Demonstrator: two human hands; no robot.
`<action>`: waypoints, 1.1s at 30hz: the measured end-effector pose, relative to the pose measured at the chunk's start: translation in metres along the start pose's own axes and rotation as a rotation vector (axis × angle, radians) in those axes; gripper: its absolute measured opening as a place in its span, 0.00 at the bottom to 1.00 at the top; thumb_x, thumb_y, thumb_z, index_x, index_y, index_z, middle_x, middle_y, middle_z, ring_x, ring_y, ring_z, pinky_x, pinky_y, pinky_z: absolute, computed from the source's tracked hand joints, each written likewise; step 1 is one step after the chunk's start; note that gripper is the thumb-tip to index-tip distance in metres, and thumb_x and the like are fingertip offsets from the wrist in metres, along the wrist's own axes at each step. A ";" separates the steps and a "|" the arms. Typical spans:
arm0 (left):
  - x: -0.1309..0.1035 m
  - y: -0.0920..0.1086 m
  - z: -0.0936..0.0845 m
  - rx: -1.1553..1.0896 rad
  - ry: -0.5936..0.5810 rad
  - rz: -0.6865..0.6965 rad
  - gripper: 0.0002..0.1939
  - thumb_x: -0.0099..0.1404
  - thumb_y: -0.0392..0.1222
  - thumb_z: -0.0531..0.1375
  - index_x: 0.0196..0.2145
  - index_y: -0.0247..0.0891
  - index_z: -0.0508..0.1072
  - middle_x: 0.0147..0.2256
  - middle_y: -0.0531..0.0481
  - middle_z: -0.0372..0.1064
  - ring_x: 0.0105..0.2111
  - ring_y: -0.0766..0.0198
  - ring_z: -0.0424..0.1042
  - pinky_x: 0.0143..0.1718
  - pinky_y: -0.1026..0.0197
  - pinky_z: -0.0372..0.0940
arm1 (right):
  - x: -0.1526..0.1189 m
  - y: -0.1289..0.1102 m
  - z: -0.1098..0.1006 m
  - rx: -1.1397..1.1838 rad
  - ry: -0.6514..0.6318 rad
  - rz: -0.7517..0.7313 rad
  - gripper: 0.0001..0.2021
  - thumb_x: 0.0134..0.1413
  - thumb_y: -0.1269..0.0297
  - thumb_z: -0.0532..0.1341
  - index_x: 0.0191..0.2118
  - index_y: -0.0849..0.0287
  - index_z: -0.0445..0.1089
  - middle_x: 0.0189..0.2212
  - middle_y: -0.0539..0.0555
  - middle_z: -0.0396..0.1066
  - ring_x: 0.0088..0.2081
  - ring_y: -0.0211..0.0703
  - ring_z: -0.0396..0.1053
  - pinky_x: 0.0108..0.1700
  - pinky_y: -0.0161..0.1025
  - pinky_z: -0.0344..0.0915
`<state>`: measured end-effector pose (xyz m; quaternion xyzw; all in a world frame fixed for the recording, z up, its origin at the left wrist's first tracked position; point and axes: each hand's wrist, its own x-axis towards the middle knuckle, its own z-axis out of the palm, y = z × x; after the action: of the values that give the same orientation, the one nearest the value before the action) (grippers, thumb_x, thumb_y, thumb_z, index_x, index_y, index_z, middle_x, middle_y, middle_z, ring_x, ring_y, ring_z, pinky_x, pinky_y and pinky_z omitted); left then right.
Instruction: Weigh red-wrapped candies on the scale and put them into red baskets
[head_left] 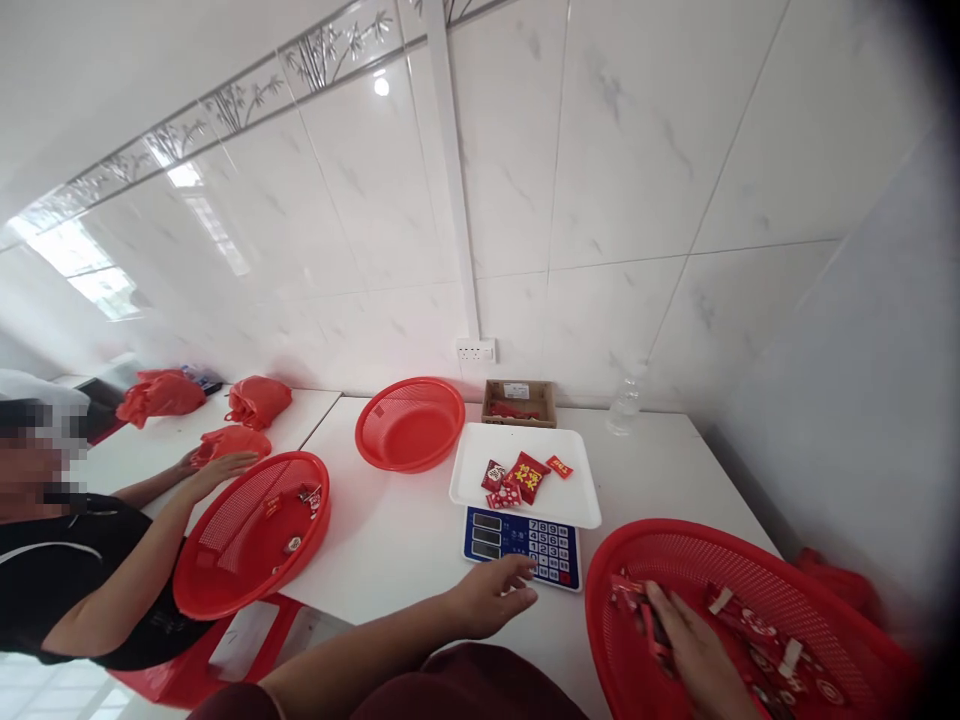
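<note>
My left hand is empty, its fingers apart, just in front of the keypad of a digital scale. On the scale's white tray lie several small red packets, the largest a red packet with yellow lettering. Over the left side of a red mesh basket at the right, my right hand is closed on small red packets; how many cannot be made out. More red packets lie in that basket, partly hidden by my right hand.
An oval red basket and a small cardboard box stand by the wall, with a clear plastic bottle to their right. At the left, a co-worker's hand is beside another red basket. Red bags rest behind.
</note>
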<state>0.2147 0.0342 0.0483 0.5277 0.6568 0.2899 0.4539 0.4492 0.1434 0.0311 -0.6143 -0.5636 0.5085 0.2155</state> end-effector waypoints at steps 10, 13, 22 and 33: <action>0.021 0.004 0.008 -0.485 -0.006 -0.131 0.26 0.55 0.53 0.63 0.47 0.35 0.66 0.21 0.59 0.64 0.19 0.71 0.65 0.26 0.63 0.64 | -0.018 -0.020 0.088 0.200 -0.529 -0.217 0.23 0.48 0.36 0.50 0.33 0.53 0.62 0.16 0.42 0.56 0.16 0.35 0.55 0.19 0.34 0.56; 0.019 -0.007 0.006 -0.469 0.002 -0.159 0.27 0.54 0.54 0.64 0.46 0.35 0.65 0.17 0.61 0.61 0.17 0.70 0.64 0.23 0.64 0.62 | -0.015 -0.015 0.093 0.137 -0.556 -0.202 0.24 0.48 0.35 0.49 0.29 0.54 0.61 0.15 0.42 0.56 0.16 0.35 0.54 0.19 0.34 0.55; 0.017 -0.027 -0.010 -0.424 0.128 -0.240 0.21 0.57 0.44 0.61 0.47 0.37 0.63 0.27 0.58 0.65 0.23 0.71 0.66 0.28 0.64 0.62 | 0.040 -0.038 0.079 0.039 -0.370 -0.156 0.22 0.46 0.40 0.51 0.31 0.55 0.65 0.24 0.50 0.70 0.28 0.44 0.70 0.27 0.38 0.65; -0.010 -0.059 -0.025 -0.418 0.165 -0.391 0.18 0.56 0.43 0.58 0.44 0.36 0.65 0.30 0.54 0.66 0.27 0.69 0.68 0.31 0.63 0.61 | 0.122 -0.078 0.071 -0.609 -0.216 -0.242 0.25 0.57 0.52 0.48 0.55 0.59 0.64 0.36 0.56 0.76 0.38 0.48 0.74 0.39 0.40 0.64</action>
<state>0.1670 0.0108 0.0108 0.2610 0.7065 0.3680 0.5452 0.3325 0.2542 0.0220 -0.5217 -0.7779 0.3499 0.0201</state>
